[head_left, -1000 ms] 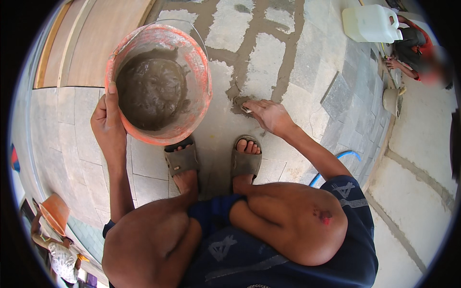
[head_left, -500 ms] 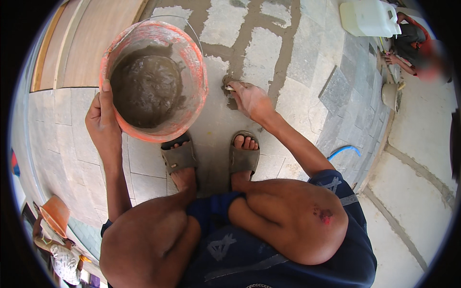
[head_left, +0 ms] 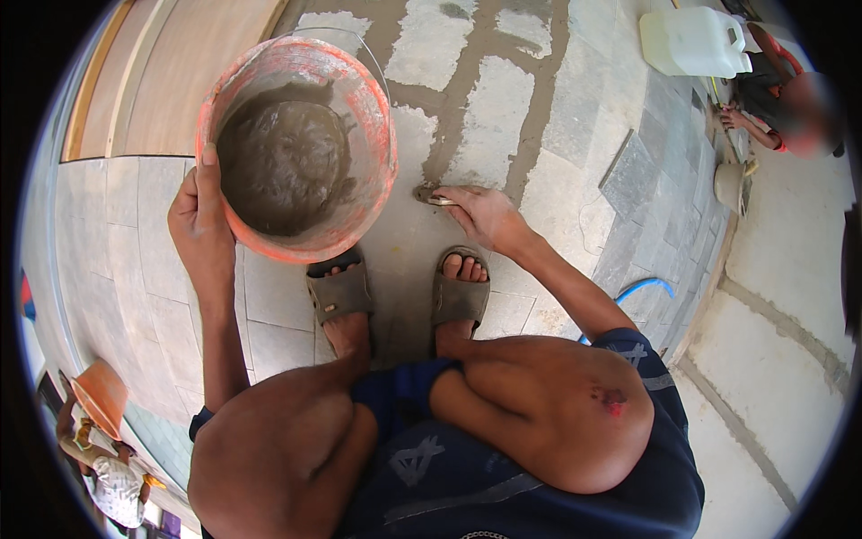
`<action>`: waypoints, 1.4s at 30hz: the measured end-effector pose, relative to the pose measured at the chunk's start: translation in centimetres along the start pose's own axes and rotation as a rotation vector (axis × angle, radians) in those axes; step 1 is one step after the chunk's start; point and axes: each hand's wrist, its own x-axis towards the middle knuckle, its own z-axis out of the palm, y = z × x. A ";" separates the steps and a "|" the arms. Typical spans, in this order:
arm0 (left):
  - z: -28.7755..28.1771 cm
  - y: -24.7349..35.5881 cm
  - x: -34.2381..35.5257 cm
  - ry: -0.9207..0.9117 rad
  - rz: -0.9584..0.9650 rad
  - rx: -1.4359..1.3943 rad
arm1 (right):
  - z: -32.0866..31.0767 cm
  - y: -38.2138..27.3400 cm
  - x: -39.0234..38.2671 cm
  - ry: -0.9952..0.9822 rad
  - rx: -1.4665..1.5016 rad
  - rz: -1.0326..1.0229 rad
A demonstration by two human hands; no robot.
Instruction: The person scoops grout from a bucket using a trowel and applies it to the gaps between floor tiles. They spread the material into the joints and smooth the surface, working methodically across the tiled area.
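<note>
My left hand (head_left: pixel 205 211) grips the near left rim of an orange bucket (head_left: pixel 373 171), its thumb over the edge. The bucket is tilted toward me and holds wet grey mortar (head_left: pixel 283 162). A wire handle (head_left: pixel 368 54) rises at its far side. My right hand (head_left: pixel 485 218) is closed in a pinch on a small flat metal tool (head_left: pixel 440 200), mostly hidden by the fingers. That tool touches the floor tiles at the near end of a wet grey mortar strip (head_left: pixel 446 135), just ahead of my right sandal (head_left: pixel 460 296).
More mortar strips cross the pale tiles ahead. On the right are a loose grey tile (head_left: pixel 631 175), a translucent jerrycan (head_left: pixel 687 43), a blue hose (head_left: pixel 646 286), a small bucket (head_left: pixel 732 184) and a crouching person (head_left: pixel 772 99). Another person (head_left: pixel 117 490) and an orange bucket (head_left: pixel 101 395) are lower left.
My right hand has drawn the tool a little toward me along the floor, and the hand has turned flatter. The left hand keeps its grip on the bucket.
</note>
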 end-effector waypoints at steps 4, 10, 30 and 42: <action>0.2 -0.2 0.1 -0.001 -0.003 0.000 | 0.9 2.3 0.1 0.089 -0.177 -0.166; 0.1 0.2 0.0 0.004 -0.038 -0.021 | 2.1 3.1 -2.0 -0.051 -0.339 -0.185; 0.5 0.6 0.0 0.015 -0.017 0.010 | 1.2 -0.7 2.0 0.148 -0.094 0.092; 0.8 1.5 -0.4 0.054 -0.062 -0.032 | 0.2 -2.0 0.1 -0.064 0.162 0.187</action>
